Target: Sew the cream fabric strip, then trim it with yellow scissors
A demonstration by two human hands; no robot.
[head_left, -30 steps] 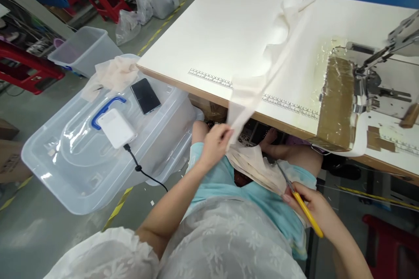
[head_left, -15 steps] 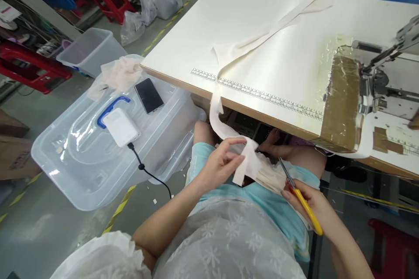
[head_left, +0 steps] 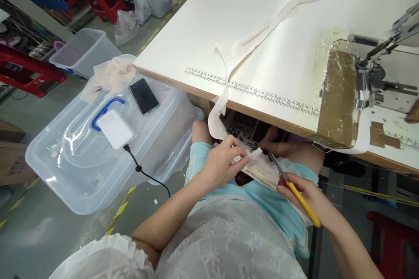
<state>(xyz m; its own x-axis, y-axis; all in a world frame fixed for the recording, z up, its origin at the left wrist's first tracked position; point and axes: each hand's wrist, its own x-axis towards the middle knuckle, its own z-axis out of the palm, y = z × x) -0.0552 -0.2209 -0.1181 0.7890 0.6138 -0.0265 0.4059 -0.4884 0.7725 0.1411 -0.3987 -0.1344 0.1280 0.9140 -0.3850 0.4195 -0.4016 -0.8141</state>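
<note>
My left hand (head_left: pixel 225 159) pinches a pale fabric strip (head_left: pixel 218 120), whose short end sticks out to the right of the fingertips. From there the strip runs up over the table edge and widens on the white tabletop. Yellow-handled scissors (head_left: pixel 303 202) are in my right hand (head_left: pixel 303 192), their blades pointing up and left, close to the strip's short end. Whether the blades are parted is hard to tell. More pale fabric (head_left: pixel 262 170) lies across my lap, beneath both hands.
A white table (head_left: pixel 183 30) with a printed ruler carries a sewing machine (head_left: pixel 376 74) at right. On the left, a lidded clear bin (head_left: pixel 65 161) holds a phone (head_left: pixel 144 96), a white power bank (head_left: pixel 116 128) and crumpled fabric (head_left: pixel 114 74). Red stools stand behind.
The scissors have moved left and up, nearer my left hand. The strip's end, which hung down before, now points right from my left fingertips. On the table the strip has shifted slightly.
</note>
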